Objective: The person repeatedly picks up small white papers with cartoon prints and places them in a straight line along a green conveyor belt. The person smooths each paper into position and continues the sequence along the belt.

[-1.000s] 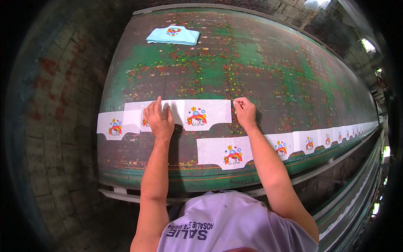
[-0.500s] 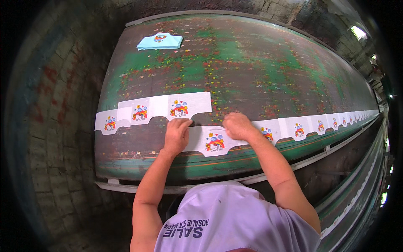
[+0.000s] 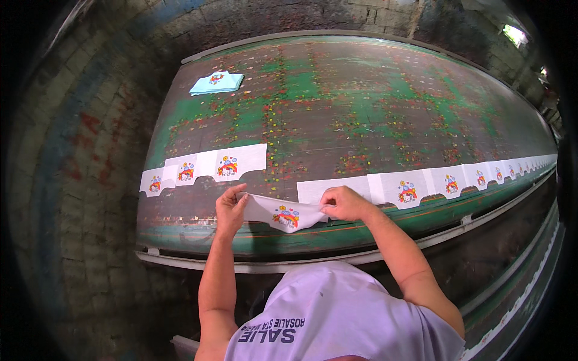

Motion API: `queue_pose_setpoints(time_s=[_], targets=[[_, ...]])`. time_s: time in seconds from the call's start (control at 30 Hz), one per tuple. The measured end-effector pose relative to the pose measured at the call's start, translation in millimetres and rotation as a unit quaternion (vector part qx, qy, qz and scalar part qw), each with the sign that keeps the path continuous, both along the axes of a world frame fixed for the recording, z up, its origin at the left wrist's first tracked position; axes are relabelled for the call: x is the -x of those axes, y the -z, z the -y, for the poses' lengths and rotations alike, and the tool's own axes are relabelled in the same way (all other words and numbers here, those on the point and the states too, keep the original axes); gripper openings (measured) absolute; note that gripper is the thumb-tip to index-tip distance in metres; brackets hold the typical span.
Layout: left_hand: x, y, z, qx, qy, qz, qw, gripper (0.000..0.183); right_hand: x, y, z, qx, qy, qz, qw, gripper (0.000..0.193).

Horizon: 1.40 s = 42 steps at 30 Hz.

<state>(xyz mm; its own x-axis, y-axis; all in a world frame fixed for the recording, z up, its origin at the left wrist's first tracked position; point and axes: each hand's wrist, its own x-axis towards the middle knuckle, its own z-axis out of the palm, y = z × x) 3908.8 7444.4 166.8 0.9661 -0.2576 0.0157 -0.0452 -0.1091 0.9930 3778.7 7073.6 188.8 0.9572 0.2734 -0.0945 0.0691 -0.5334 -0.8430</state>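
Note:
A white fabric panel with a colourful rainbow-and-flower print hangs between my hands, lifted off the table and sagging in the middle. My left hand pinches its left upper corner between thumb and fingers. At the other corner, my right hand grips the cloth with curled fingers. Just beyond my right hand lies a plain-looking white panel, partly covered by that hand. Farther left on the table, a short row of overlapping printed panels lies flat.
The long table has a dark top blotched with green and specks of paint. A row of printed panels runs along its near edge to the right. A folded light blue stack sits at the far left. A block wall stands left.
The printed panel in front of me has been lifted from the table. Both hands have drawn it toward me and to the left, uncovering part of the panel beside it.

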Motion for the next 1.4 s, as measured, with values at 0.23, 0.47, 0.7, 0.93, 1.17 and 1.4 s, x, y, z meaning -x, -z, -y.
queue_pose_setpoints(time_s=[0.23,0.47,0.7,0.93,1.17,1.4], targets=[[-35.5,15.4,45.1,-0.048,-0.109,0.072,0.990,0.034,-40.8,27.7,37.1,-0.169,0.279,0.012,0.945,0.018],[-119.7,41.6,83.9,-0.207,-0.169,0.220,0.938,0.035,-128.4,65.2,52.3,-0.059,0.351,0.135,0.925,0.026],[-138.4,44.9,96.9,-0.411,-0.092,0.329,0.846,0.062,-170.0,86.5,51.5,0.041,0.396,0.179,0.900,0.024],[-44.6,20.2,129.7,-0.469,0.210,0.322,0.795,0.091,-167.7,97.9,57.6,-0.166,0.427,0.171,0.872,0.023],[-45.5,20.9,139.4,-0.458,0.207,0.344,0.794,0.088,-93.1,54.4,72.3,0.039,0.386,0.069,0.919,0.013],[-26.0,18.2,139.2,-0.443,0.184,0.366,0.798,0.083,-9.6,7.8,91.1,0.359,0.141,0.117,0.915,0.017]])
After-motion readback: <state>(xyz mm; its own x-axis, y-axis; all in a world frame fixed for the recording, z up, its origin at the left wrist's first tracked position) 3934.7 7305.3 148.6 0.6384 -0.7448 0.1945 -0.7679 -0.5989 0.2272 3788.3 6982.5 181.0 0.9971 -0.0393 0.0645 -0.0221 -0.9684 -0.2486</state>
